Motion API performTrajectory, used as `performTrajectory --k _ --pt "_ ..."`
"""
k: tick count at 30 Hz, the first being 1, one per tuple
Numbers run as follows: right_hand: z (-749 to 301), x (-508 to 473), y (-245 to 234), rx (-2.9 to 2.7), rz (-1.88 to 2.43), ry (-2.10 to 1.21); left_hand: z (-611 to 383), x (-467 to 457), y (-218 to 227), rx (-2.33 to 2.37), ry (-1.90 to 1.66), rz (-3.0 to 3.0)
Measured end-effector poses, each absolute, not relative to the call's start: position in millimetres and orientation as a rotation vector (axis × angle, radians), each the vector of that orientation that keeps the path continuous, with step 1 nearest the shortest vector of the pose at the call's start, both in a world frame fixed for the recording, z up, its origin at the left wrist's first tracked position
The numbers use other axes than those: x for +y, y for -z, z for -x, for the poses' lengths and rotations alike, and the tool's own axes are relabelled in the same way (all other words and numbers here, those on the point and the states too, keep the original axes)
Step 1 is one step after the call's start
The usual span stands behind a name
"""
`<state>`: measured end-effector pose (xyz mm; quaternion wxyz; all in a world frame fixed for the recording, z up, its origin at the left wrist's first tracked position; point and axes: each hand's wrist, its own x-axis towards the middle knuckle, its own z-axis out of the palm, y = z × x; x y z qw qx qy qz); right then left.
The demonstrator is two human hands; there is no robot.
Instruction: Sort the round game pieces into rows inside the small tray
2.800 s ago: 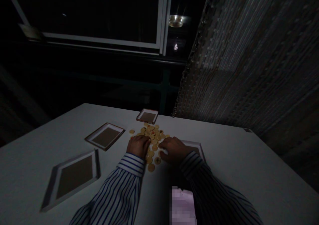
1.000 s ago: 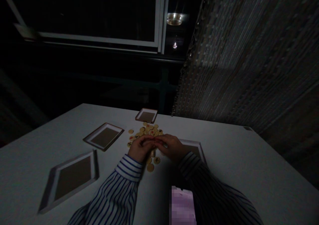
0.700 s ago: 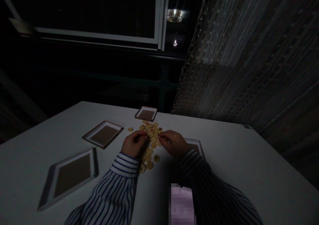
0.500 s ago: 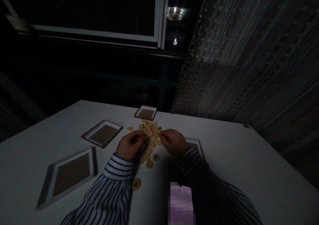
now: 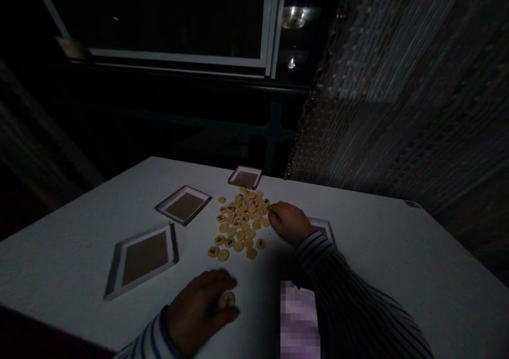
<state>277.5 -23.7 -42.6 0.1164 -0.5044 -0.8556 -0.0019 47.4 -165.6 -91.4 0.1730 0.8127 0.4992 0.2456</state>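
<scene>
A pile of round wooden Chinese chess pieces (image 5: 241, 235) lies spread on the white table (image 5: 374, 253), some showing black or red characters, others blank. My left hand (image 5: 202, 308) is low on the near side, thumb and fingers apart and curved around a single piece (image 5: 227, 299) with a dark character. No firm grip on that piece shows. My right hand (image 5: 289, 222) rests at the right edge of the pile, its fingers curled together against the outer pieces. What its fingertips hold, if anything, is hidden.
Shallow open boxes stand around the pile: one at the near left (image 5: 145, 258), one farther left (image 5: 185, 205), one at the back (image 5: 245, 177). Another box (image 5: 328, 229) is partly behind my right wrist. A beaded curtain (image 5: 377, 110) hangs at the right.
My left hand has left the pile and come down toward me, around the lone piece. More pieces are visible at the pile's left. The right hand stays at the pile's edge; the view has shifted.
</scene>
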Motion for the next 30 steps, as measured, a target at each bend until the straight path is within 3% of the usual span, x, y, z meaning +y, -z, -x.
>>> performTrajectory --k 9,21,30 --pt "-295 -44 31 -2.762 1.605 0.043 -56 -157 100 1.529 -0.619 -2.448" --pt "-286 -65 31 -2.791 1.616 0.135 -71 -131 103 1.637 -0.774 -2.568" --pt "-272 -37 40 -2.686 1.501 0.127 -81 -103 64 1.62 -0.578 -2.461"
